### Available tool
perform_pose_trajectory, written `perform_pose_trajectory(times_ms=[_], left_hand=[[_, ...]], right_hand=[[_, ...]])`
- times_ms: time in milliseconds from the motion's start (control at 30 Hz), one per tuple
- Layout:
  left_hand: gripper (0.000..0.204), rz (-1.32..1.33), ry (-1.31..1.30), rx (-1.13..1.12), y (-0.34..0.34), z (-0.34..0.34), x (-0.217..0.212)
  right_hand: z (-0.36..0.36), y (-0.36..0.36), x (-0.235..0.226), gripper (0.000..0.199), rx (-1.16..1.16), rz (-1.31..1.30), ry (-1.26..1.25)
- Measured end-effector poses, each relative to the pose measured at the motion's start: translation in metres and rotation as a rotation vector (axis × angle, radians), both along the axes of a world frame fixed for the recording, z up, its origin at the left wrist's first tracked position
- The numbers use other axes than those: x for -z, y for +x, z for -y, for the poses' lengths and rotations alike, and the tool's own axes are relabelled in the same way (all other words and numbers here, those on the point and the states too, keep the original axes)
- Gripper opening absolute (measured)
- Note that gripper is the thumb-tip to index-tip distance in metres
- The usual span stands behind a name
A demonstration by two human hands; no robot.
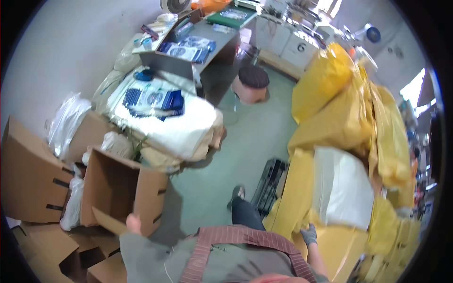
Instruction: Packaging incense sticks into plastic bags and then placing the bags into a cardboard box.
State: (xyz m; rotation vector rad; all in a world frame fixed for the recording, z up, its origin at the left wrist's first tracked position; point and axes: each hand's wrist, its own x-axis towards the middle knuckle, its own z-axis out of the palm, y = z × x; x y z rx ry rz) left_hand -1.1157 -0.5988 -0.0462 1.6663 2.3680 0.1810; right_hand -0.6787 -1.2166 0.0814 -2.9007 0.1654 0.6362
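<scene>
My left hand (pixel 134 223) is bare and closed on the flap edge of an open cardboard box (pixel 151 195) at the left. The box tilts, its dark inside facing up and toward me. On my right, my right hand (pixel 309 235) wears a grey glove. Its fingers are bent at a raised fold of a yellow sack (pixel 337 238); the fingertips are small and partly hidden. Just beyond that hand a white sack (pixel 342 188) lies on the yellow material.
More cardboard (pixel 33 174) crowds the left side. A white-covered pile (pixel 179 127) holds blue-and-white packets (pixel 153 101). Big yellow sacks (pixel 325 85) line the right. A black crate (pixel 270 184) and a dark-topped stool (pixel 253 78) stand on the green floor (pixel 203 188).
</scene>
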Motion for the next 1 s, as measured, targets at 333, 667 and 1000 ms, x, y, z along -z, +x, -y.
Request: perform_pose_trajectory(times_ms=[333,667,1000], left_hand=[[0.029,0.115,-0.539,0.233,0.250,0.055,-0.059],[0.037,0.523,-0.344,-0.542,0.602,-0.075,-0.077],[0.053,0.711,-0.049,-1.450,0.893,-0.124,-0.107]], right_hand=[[-0.672,0.605,-0.097,0.075,-1.077,0.459,0.410],[-1.114,0.901,-0.043,0.081,-1.226,0.742,0.375],[-1.370,1.111,0.082,0.084,-1.436,0.840,0.186]])
